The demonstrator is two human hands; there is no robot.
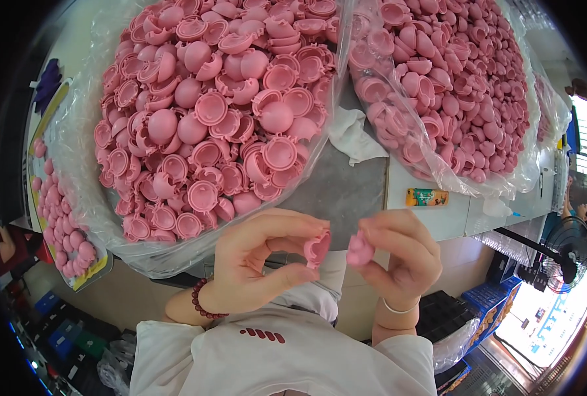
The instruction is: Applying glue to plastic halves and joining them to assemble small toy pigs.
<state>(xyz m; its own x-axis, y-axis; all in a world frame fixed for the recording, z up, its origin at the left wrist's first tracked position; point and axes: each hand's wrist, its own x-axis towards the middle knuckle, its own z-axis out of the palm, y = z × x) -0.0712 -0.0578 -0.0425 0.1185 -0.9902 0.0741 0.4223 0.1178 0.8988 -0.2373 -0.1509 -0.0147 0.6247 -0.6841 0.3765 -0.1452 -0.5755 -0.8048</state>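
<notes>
Between thumb and fingers, my left hand [250, 261] pinches a pink plastic half-shell [316, 249], its hollow side turned toward the right. A smaller rounded pink plastic piece [359, 250] is held in the fingertips of my right hand [402, 254]. The two pieces are apart, a short gap between them, in front of the table edge. Beyond my left hand lies a heap of pink half-shells [201, 119] in a clear plastic bag [76, 171]. Another heap of smaller pink pieces [458, 92] fills a second clear bag at the far right.
A white cloth [356, 136] lies on the grey tabletop [326, 191] between the bags. A yellow and green lighter-like item [427, 197] sits near the right front edge. On the left, a tray [95, 269] bears assembled-looking pink balls [66, 231]. A black fan [560, 257] stands at the right.
</notes>
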